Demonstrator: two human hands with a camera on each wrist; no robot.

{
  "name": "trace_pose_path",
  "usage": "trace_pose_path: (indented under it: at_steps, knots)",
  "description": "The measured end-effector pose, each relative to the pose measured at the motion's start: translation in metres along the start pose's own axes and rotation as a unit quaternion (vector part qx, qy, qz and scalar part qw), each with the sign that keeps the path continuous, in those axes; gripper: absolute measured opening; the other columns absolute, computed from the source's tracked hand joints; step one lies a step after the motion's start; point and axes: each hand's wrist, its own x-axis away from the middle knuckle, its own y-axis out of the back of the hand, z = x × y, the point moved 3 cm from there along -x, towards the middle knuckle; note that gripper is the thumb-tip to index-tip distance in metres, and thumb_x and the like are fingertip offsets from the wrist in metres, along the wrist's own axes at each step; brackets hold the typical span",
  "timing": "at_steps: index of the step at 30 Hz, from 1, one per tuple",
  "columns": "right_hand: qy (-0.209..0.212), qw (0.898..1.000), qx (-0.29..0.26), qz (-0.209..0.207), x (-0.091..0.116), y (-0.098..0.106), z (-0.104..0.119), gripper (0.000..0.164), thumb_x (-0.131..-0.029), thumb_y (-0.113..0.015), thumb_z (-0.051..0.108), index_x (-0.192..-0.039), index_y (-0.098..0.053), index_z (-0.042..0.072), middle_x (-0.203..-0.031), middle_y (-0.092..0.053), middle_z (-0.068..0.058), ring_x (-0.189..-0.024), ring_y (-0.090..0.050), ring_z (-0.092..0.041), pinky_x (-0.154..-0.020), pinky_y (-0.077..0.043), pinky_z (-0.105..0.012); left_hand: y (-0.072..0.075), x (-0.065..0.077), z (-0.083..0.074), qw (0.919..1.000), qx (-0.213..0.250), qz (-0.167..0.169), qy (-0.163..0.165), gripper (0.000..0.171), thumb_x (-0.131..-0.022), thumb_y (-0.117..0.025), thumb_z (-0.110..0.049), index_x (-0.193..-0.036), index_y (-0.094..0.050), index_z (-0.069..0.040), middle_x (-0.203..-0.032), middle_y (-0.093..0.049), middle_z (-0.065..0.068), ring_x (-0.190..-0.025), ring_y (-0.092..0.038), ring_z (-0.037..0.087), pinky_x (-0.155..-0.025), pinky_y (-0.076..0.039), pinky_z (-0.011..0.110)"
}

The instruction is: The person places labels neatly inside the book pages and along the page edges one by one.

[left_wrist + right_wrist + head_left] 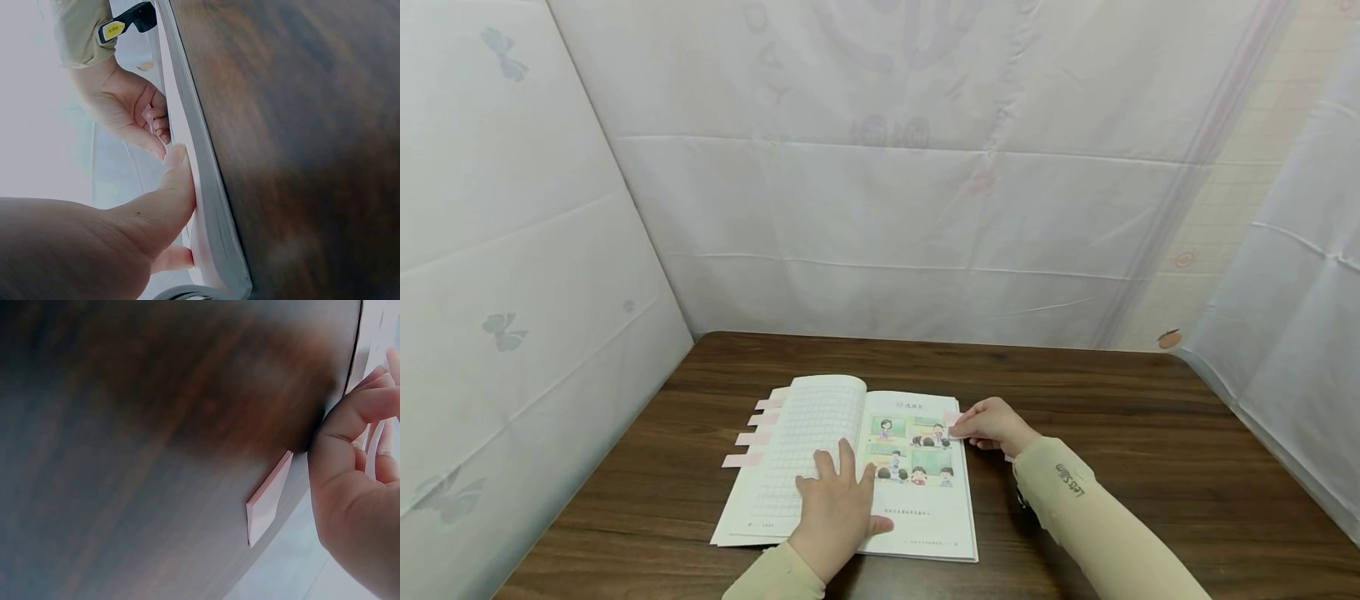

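Observation:
An open book point(917, 533) lies on the table, with a colour-picture page on the right and a grid-lined page on the left. My left hand point(835, 512) rests across its middle with fingers spread, and in the left wrist view its thumb point(178, 181) presses on the page. At the right page's outer edge, my right hand point(996, 427) pinches a pink sticky note point(951, 418) between thumb and fingers. Part of the note is hidden under the fingers. A small pad of pink sticky notes point(270, 500) lies on the table beside the right hand, mostly hidden by the wrist in the head view.
Several pink tabs point(748, 439) stick out from the book's left edge. The dark wood table point(1150, 433) extends around the book, with pale printed cloth point(925, 208) hanging behind and at both sides.

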Motion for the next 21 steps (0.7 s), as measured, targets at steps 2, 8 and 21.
trace_pose_path:
  at_steps: [2,8,21]
  knots:
    - [0.001,1.0,0.006,-0.003,-0.0004,0.0,-0.0002,0.016,-0.079,-0.082,0.01,-0.086,-0.07,0.002,-0.067,-0.062,0.001,-0.058,-0.052,-0.012,-0.055,-0.046,-0.023,0.0004,-0.0002,0.0001,1.0,0.001,0.0,0.001,0.076,-0.072,-0.055,-0.081,-0.12,-0.073,-0.024,-0.132,-0.059,0.023,-0.106,-0.058,0.045,-0.064,-0.057,0.054]
    - [0.012,1.0,0.016,0.001,0.0013,-0.0009,0.0009,0.014,-0.078,-0.082,0.008,-0.082,-0.069,0.003,-0.064,-0.061,0.002,-0.056,-0.052,-0.011,-0.054,-0.046,-0.023,0.0005,-0.0007,-0.0002,1.0,0.001,0.001,0.002,0.076,-0.072,-0.056,-0.081,-0.12,-0.073,-0.025,-0.132,-0.059,0.022,-0.106,-0.058,0.045,-0.064,-0.057,0.054]
    - [0.025,0.998,0.055,-0.023,0.0064,-0.0032,0.0055,0.015,-0.079,-0.082,0.008,-0.079,-0.067,0.004,-0.063,-0.057,0.001,-0.053,-0.049,-0.011,-0.052,-0.047,-0.022,0.0012,-0.001,-0.0005,1.0,-0.003,0.0,0.002,0.077,-0.071,-0.056,-0.082,-0.12,-0.073,-0.026,-0.132,-0.06,0.022,-0.106,-0.058,0.044,-0.064,-0.057,0.053]
